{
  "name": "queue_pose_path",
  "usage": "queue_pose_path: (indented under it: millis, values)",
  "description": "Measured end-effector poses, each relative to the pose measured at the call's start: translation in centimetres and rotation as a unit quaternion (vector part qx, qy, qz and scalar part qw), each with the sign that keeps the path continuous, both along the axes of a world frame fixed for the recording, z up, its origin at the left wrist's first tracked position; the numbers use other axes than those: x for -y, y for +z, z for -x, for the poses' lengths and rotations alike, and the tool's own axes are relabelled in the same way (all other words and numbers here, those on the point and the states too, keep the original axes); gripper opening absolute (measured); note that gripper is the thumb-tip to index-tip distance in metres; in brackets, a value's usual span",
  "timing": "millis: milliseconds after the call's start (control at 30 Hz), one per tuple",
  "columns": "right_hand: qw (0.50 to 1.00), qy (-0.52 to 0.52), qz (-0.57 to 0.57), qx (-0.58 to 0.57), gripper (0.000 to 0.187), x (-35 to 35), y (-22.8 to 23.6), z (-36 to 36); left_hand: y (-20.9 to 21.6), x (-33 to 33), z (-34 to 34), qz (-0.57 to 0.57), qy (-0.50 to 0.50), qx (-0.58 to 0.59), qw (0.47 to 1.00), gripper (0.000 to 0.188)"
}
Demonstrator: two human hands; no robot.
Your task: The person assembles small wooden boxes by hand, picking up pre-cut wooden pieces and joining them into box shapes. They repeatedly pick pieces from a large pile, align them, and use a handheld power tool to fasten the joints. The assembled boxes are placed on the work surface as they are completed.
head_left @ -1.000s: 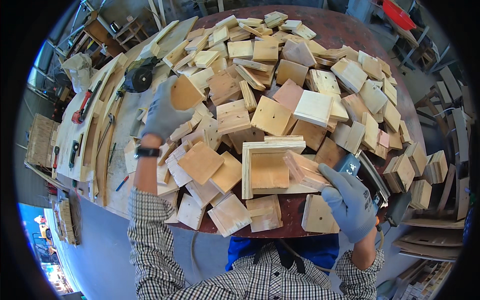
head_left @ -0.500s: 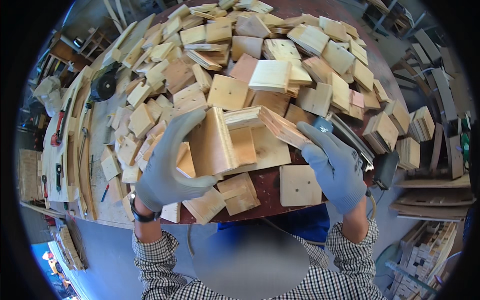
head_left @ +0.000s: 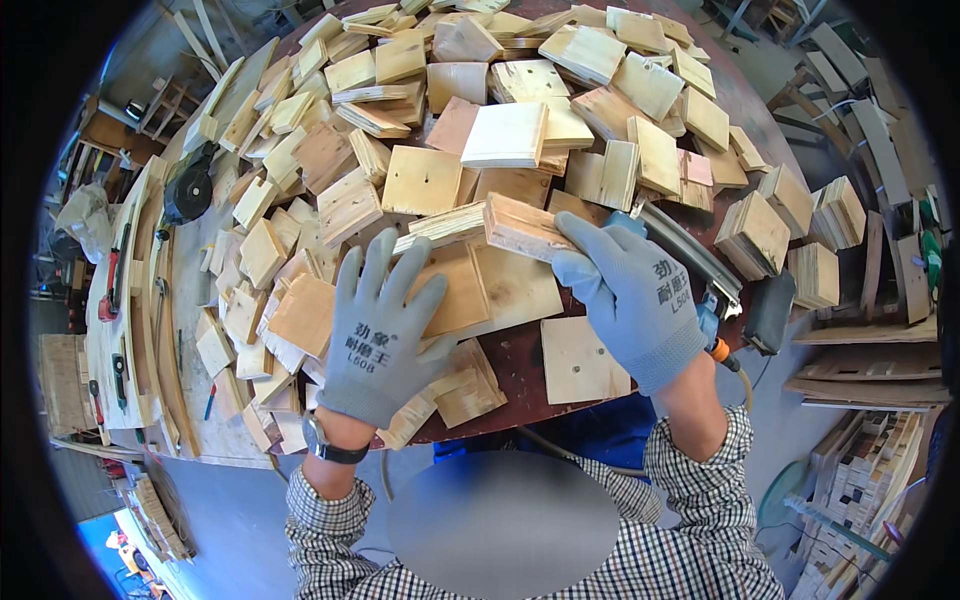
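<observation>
The person stands at a round, dark red table (head_left: pixel 520 365) heaped with square offcuts of pale plywood. Near its front edge, at about six o'clock on the tabletop, lies the piece in hand: a shallow open wooden box (head_left: pixel 480 280), its flat base a warm tan plywood with faint grain, its far wall a pale strip showing layered edges. The left hand (head_left: pixel 385 335), in a grey knit glove, lies flat on the base with fingers spread wide, pressing down at the box's seven o'clock side. The right hand (head_left: pixel 630 290), in a blue-grey glove, curls its fingers over a thick wooden block (head_left: pixel 525 228) at the box's one o'clock corner, gripping it from the right end; the block shows raw, striped ply layers along its long face. Just behind that hand, at three o'clock from the box, rests a nail gun (head_left: pixel 700 265) with a long metal magazine and an orange fitting near the wrist. A loose square panel (head_left: pixel 580 362) lies at five o'clock, touching the table edge. A black round tool (head_left: pixel 188 190) sits well apart at nine o'clock.
</observation>
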State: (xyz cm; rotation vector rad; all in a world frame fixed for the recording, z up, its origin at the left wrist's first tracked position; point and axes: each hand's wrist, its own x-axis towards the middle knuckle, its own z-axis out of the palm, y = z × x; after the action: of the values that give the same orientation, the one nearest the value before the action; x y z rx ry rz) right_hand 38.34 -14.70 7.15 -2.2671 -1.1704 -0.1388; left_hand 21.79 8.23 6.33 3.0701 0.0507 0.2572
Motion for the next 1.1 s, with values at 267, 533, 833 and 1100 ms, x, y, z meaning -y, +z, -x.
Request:
queue_pose_path:
  millis: [267,533,833,1100]
  values:
    - [0.999,-0.012,-0.037,-0.019,0.040,0.0,0.0,0.0,-2.8,2.2,2.1,0.010,0.063,0.075,0.995,0.050]
    - [0.999,-0.004,-0.038,-0.038,0.039,-0.5,-0.4,-0.1,-4.0,2.5,2.1,0.023,0.084,0.087,0.992,0.064]
    - [0.991,0.106,0.079,0.031,0.047,0.6,1.9,0.5,-4.7,2.6,4.1,0.032,0.227,0.154,0.961,0.107]
    - [0.958,0.257,0.090,0.093,0.053,2.1,3.7,3.4,-0.8,4.3,7.4,0.206,0.017,0.202,0.957,0.088]
